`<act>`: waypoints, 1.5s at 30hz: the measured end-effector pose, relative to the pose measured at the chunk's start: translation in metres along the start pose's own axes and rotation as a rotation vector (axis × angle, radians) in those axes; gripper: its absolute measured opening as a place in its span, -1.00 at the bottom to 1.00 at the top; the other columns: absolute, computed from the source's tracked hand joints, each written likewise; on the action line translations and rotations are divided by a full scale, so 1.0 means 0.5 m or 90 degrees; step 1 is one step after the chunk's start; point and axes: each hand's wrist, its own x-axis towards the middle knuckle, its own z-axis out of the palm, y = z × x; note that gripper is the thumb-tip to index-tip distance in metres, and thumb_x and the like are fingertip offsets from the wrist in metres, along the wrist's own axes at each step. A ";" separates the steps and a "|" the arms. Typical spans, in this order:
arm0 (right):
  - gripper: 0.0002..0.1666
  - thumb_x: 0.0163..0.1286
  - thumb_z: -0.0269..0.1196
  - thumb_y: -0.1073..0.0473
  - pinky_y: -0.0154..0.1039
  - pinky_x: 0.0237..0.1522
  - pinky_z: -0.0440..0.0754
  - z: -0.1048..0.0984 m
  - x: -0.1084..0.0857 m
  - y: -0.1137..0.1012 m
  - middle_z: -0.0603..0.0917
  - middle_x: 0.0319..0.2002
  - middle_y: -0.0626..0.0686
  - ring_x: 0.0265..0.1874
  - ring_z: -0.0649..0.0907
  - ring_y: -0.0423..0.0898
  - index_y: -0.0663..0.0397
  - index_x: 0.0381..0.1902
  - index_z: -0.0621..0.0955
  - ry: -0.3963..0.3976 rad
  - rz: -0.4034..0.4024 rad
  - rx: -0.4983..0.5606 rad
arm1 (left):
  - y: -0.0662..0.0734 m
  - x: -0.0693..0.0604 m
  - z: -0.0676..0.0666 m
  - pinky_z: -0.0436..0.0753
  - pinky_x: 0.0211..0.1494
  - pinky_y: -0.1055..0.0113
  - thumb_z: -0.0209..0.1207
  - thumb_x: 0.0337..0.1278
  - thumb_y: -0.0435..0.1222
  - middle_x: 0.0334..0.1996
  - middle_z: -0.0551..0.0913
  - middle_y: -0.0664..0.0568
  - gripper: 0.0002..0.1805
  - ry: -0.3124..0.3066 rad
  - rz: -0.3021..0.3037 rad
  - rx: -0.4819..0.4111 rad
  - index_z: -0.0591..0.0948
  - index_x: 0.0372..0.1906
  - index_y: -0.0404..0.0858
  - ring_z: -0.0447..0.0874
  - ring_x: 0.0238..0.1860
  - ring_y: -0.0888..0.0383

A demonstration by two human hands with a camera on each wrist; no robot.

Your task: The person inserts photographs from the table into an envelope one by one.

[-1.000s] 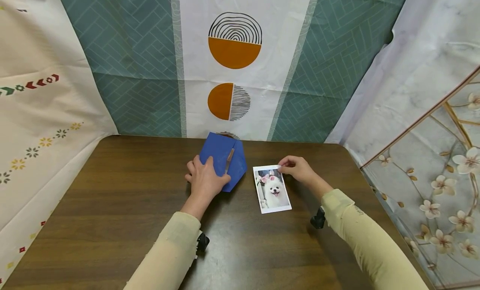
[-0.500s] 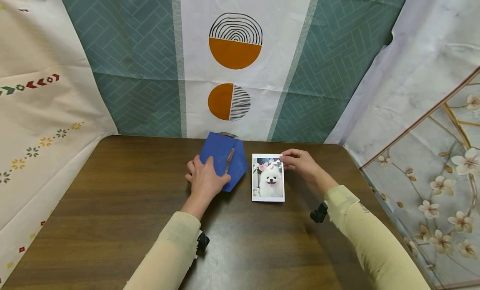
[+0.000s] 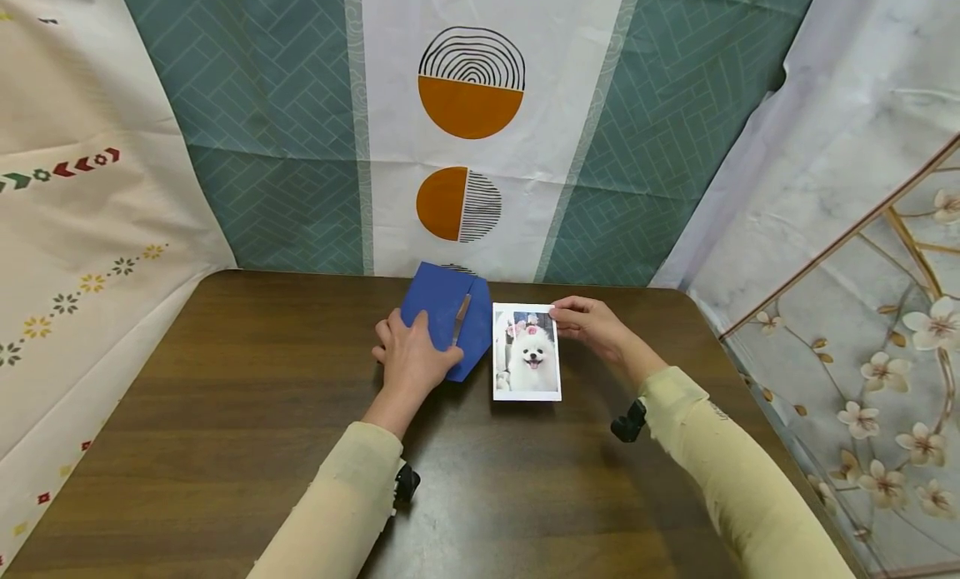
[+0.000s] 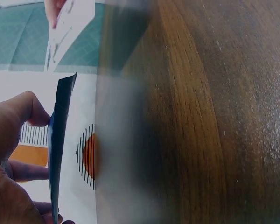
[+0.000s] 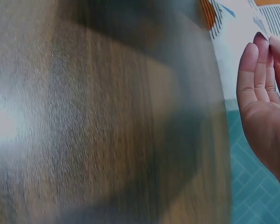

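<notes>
A blue envelope (image 3: 444, 300) is in my left hand (image 3: 408, 356), near the back of the table. My thumb lies at its lower middle, by a narrow brownish slit, and my fingers spread over its left side. The left wrist view shows the envelope (image 4: 60, 123) nearly edge-on and raised off the table. My right hand (image 3: 598, 329) pinches the upper right corner of a white-bordered photo (image 3: 528, 354) of a fluffy white dog. The photo is upright, just right of the envelope. In the right wrist view my right hand (image 5: 266, 100) shows fingertips and thumb together; the photo is barely visible there.
Both hands are over a dark brown wooden table (image 3: 480, 496). Behind its back edge hangs a green and white cloth (image 3: 300, 129) with orange half circles. Patterned cloths hang at the left and right sides.
My right hand has lifted the photo away from me, turned it from tilted to upright, and brought it left beside the envelope. The left hand and envelope have hardly moved.
</notes>
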 end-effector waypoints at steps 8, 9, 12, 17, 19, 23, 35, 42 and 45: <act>-0.90 0.58 0.27 0.35 -0.23 -0.05 0.75 0.036 0.022 0.008 0.74 -0.17 -0.02 -0.22 0.75 -0.15 0.15 -0.06 0.71 -0.025 0.003 -0.010 | 0.005 0.001 0.001 0.21 0.36 -0.46 0.47 0.12 -0.02 0.58 0.09 -0.50 -0.07 0.001 -0.003 -0.001 0.45 0.54 -0.37 -0.01 0.53 -0.45; -0.89 0.57 0.27 0.35 -0.24 -0.06 0.75 0.040 0.025 0.009 0.74 -0.18 -0.02 -0.23 0.75 -0.15 0.17 -0.05 0.72 -0.027 0.002 -0.014 | 0.005 0.001 0.001 0.21 0.36 -0.46 0.47 0.12 -0.02 0.58 0.09 -0.50 -0.07 0.001 -0.004 -0.001 0.44 0.54 -0.37 -0.01 0.54 -0.45; -0.89 0.56 0.28 0.35 -0.26 -0.09 0.75 0.052 0.030 0.010 0.75 -0.21 -0.02 -0.25 0.74 -0.15 0.22 -0.04 0.71 -0.028 -0.003 -0.024 | 0.006 0.000 0.001 0.21 0.36 -0.46 0.47 0.12 -0.02 0.59 0.08 -0.50 -0.07 0.001 -0.003 -0.004 0.44 0.54 -0.37 -0.02 0.54 -0.45; -0.85 0.55 0.30 0.35 -0.25 -0.11 0.75 0.067 0.038 0.013 0.74 -0.25 -0.01 -0.31 0.72 -0.13 0.32 -0.01 0.70 -0.028 -0.003 -0.046 | 0.005 0.001 0.001 0.21 0.37 -0.47 0.47 0.13 -0.04 0.58 0.09 -0.50 -0.08 0.007 0.000 -0.007 0.45 0.53 -0.38 -0.01 0.54 -0.45; -0.83 0.55 0.30 0.35 -0.25 -0.12 0.75 0.072 0.042 0.013 0.73 -0.25 0.00 -0.31 0.71 -0.12 0.34 0.00 0.70 -0.028 -0.001 -0.057 | 0.004 0.001 0.001 0.20 0.37 -0.47 0.47 0.13 -0.04 0.58 0.09 -0.50 -0.08 0.008 0.000 -0.007 0.45 0.53 -0.38 -0.01 0.54 -0.45; -0.82 0.54 0.31 0.32 -0.26 -0.12 0.74 0.079 0.045 0.008 0.73 -0.25 0.00 -0.31 0.70 -0.12 0.34 0.00 0.69 -0.028 0.000 -0.072 | 0.004 0.002 0.001 0.20 0.38 -0.47 0.47 0.13 -0.04 0.58 0.09 -0.50 -0.08 0.005 -0.001 -0.008 0.44 0.54 -0.38 -0.01 0.54 -0.45; -0.83 0.56 0.28 0.29 -0.28 -0.12 0.72 0.078 0.058 0.002 0.75 -0.24 0.00 -0.27 0.73 -0.13 0.28 0.00 0.70 -0.034 0.030 -0.059 | 0.006 0.005 0.007 0.19 0.37 -0.47 0.46 0.13 -0.04 0.58 0.09 -0.50 -0.08 0.005 0.004 -0.009 0.44 0.53 -0.38 -0.02 0.54 -0.45; -0.77 0.53 0.31 0.30 -0.29 -0.16 0.73 0.089 0.071 0.001 0.76 -0.27 -0.01 -0.31 0.74 -0.16 0.38 0.02 0.68 -0.022 0.025 -0.078 | 0.014 0.005 0.012 0.19 0.37 -0.47 0.46 0.13 -0.04 0.58 0.09 -0.50 -0.09 0.006 0.013 -0.013 0.45 0.53 -0.38 -0.01 0.54 -0.46; -0.76 0.53 0.32 0.31 -0.31 -0.18 0.73 0.096 0.078 -0.003 0.76 -0.28 -0.01 -0.33 0.74 -0.16 0.42 0.02 0.68 -0.004 0.017 -0.076 | 0.016 0.006 0.014 0.18 0.39 -0.47 0.46 0.14 -0.05 0.58 0.09 -0.49 -0.08 0.002 0.008 -0.007 0.44 0.54 -0.38 -0.01 0.54 -0.45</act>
